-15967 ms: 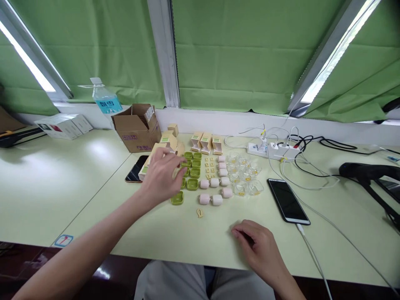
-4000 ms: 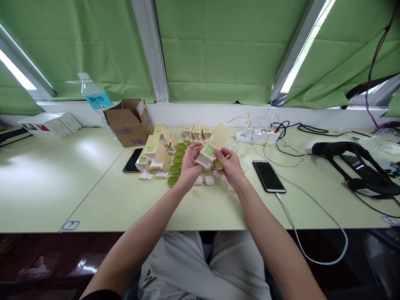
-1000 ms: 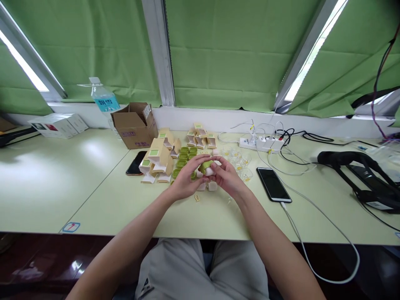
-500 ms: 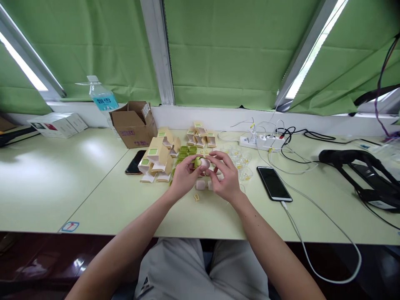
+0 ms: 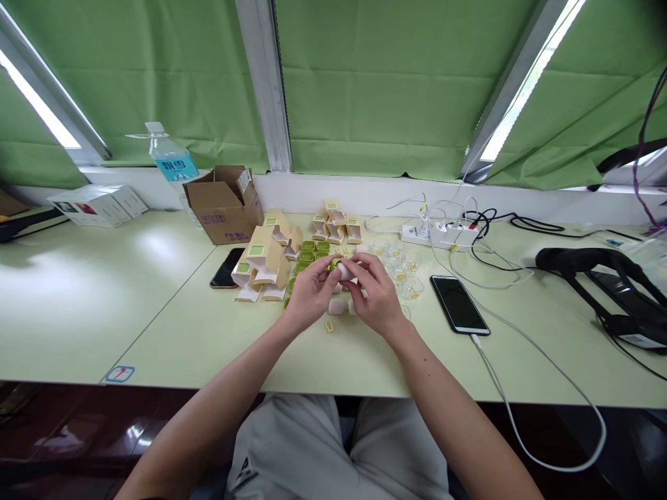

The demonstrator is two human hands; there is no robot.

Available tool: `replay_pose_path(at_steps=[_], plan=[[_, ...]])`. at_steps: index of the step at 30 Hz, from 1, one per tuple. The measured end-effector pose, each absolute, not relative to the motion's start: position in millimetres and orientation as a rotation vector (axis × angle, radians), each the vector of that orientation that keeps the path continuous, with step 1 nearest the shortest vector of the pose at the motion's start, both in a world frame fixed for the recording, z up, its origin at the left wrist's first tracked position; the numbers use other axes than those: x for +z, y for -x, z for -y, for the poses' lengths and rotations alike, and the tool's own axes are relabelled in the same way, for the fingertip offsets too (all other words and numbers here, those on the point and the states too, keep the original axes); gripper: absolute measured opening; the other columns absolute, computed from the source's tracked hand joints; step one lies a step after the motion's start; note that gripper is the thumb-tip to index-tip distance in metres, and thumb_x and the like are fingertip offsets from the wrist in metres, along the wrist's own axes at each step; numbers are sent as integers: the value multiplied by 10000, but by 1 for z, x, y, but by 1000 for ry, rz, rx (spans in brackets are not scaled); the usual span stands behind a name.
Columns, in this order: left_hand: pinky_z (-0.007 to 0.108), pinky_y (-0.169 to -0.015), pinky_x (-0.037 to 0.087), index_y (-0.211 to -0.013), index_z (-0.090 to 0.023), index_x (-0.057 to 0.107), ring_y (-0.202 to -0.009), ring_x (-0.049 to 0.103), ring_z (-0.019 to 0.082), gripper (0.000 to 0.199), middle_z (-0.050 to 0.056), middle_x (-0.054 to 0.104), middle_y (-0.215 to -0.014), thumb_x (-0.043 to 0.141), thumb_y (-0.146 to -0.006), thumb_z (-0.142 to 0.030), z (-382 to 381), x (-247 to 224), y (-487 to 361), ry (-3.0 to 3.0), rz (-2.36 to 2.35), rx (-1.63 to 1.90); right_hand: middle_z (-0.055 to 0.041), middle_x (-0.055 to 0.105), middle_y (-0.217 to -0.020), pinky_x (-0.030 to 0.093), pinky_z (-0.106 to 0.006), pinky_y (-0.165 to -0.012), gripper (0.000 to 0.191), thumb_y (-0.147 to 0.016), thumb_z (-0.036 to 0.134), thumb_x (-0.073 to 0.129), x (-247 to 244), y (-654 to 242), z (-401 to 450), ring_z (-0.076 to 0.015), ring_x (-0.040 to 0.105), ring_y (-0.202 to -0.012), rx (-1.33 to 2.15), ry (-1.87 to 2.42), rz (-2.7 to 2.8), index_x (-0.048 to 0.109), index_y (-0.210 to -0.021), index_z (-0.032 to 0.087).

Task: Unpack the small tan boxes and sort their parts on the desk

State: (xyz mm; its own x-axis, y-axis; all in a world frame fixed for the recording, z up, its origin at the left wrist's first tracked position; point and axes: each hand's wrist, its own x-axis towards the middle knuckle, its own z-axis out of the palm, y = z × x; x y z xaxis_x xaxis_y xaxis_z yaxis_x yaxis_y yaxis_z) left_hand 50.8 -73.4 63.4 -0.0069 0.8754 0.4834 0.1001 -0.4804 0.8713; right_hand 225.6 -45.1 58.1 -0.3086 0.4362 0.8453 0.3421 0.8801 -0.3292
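My left hand pinches a small green cup, mostly hidden by its fingers. Closed fingers of my right hand hold a small whitish rounded piece against the cup. Under and in front of the hands lie more pale rounded pieces, partly covered. Several green cups stand in rows just beyond my left hand. A little yellow looped piece lies nearer to me on the table. Clear plastic covers with yellow bits sit beyond my right hand.
Cream cartons are stacked at the left, beside a black phone and a brown cardboard box. To the right are a charging phone, a white power strip with tangled cables, and a black strapped device.
Both hands stay together around the same pieces. The green cup has turned and shows less between the fingers. The view has shifted slightly.
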Motion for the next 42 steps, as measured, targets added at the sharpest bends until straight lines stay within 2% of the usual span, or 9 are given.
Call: replay_pose_path(at_steps=[6, 10, 15, 20, 23, 29, 34, 38, 42], plan=[[412, -963, 674, -1521, -258, 623, -1156, 788, 299, 525, 121, 782, -1312, 629, -1060, -511, 72, 54, -51, -1713, -1116, 1568, -176, 647, -1293, 673, -431, -824, 389, -1086, 251, 572, 57, -224, 46, -279, 708, -1036, 36, 566, 1939, 659, -1465, 262], [347, -857, 673, -1414, -221, 711, -999, 819, 261, 460, 101, 824, -1155, 602, -1071, -508, 74, 55, -51, -1781, -1186, 1570, -158, 664, -1250, 679, -407, -779, 337, -1072, 263, 617, 55, -223, 44, -263, 718, -1003, 11, 581, 1921, 687, -1402, 251], [301, -764, 650, -1355, -158, 750, -924, 817, 229, 437, 125, 840, -1174, 531, -1096, -434, 77, 61, -52, -1951, -1302, 1568, -113, 684, -1121, 684, -433, -830, 271, -1041, 265, 675, 57, -224, 44, -266, 721, -1003, -7, 546, 1865, 714, -1309, 258], [296, -733, 620, -1185, -158, 815, -791, 787, 191, 411, 120, 851, -1156, 474, -1114, -376, 76, 63, -53, -2029, -1426, 1600, -110, 671, -1092, 661, -394, -749, 262, -1054, 240, 630, 58, -218, 49, -252, 709, -949, 25, 572, 1872, 692, -1308, 250], [300, -765, 641, -1178, -169, 821, -850, 801, 198, 400, 117, 835, -1234, 505, -1107, -404, 74, 62, -51, -1944, -1380, 1616, -119, 650, -1118, 668, -391, -749, 267, -1060, 244, 607, 58, -217, 50, -253, 700, -970, 45, 598, 1869, 677, -1318, 239], [381, -974, 679, -1486, -190, 657, -1198, 771, 285, 553, 145, 740, -1416, 751, -961, -338, 67, 58, -42, -1802, -911, 1464, -95, 626, -1152, 713, -347, -725, 262, -1056, 312, 631, 57, -223, 48, -230, 692, -1005, 286, 647, 1790, 664, -1311, 264], [374, -945, 679, -1358, -224, 695, -1067, 780, 233, 426, 77, 786, -1202, 712, -933, -206, 61, 54, -37, -1970, -1120, 1457, -107, 654, -1209, 699, -333, -699, 247, -1067, 349, 601, 62, -225, 46, -237, 700, -1038, 306, 687, 1832, 650, -1293, 263], [418, -931, 675, -1382, -227, 658, -998, 782, 235, 460, 85, 785, -1189, 712, -926, -211, 56, 52, -24, -2055, -1378, 1453, -99, 683, -1239, 663, -324, -673, 227, -1036, 350, 653, 79, -239, 48, -231, 698, -1019, 239, 755, 1615, 661, -1249, 269], [361, -832, 684, -1404, -245, 625, -1050, 783, 243, 487, 84, 780, -1208, 747, -933, -273, 54, 54, -17, -1908, -1365, 1508, -76, 731, -1208, 654, -370, -727, 236, -970, 323, 758, 88, -267, 61, -259, 704, -1069, 208, 837, 1701, 728, -1201, 285]])
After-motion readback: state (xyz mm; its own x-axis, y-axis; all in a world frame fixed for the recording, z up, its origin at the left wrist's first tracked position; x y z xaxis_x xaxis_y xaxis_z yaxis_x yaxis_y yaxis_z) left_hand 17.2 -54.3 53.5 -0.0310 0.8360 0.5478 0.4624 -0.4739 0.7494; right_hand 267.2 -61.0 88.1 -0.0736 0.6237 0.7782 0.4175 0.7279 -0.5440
